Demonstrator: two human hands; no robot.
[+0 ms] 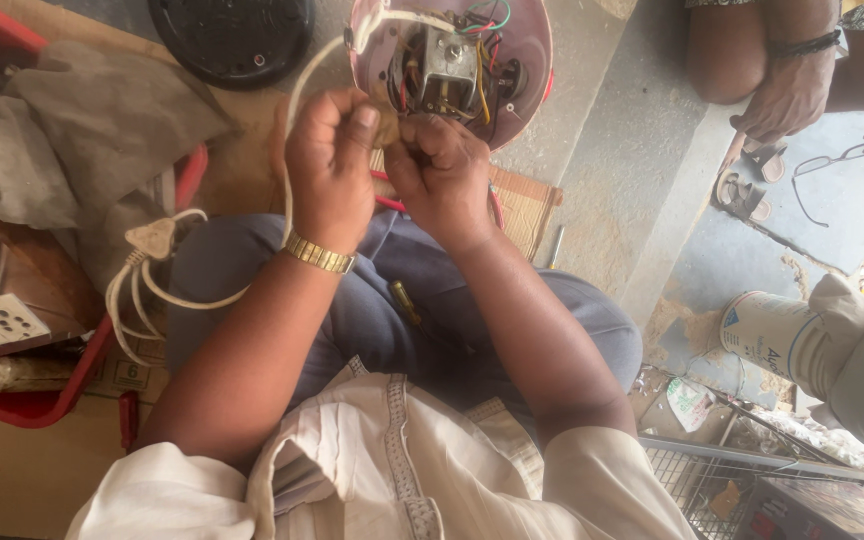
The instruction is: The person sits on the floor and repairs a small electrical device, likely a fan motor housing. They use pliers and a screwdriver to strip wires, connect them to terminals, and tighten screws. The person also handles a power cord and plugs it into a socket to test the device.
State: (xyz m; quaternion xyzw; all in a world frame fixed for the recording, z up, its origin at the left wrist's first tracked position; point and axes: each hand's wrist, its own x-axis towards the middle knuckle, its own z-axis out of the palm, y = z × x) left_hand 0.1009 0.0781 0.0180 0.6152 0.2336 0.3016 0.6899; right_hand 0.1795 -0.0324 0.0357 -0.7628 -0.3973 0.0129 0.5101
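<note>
Left hand fisted around thin cream power cord | right hand pinching, probably cord end | round pink appliance housing, wiring exposed, beyond knees | advice: hold cord taut, work close to motor.

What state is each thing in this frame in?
Appliance housing: open, motor and wires exposed.
White cord: loose, running through left hand.
Right hand: closed at the wiring.
Plug: unplugged, lying loose.
Black cover: detached, set aside.
Eyeglasses: on ground, unfolded.
</note>
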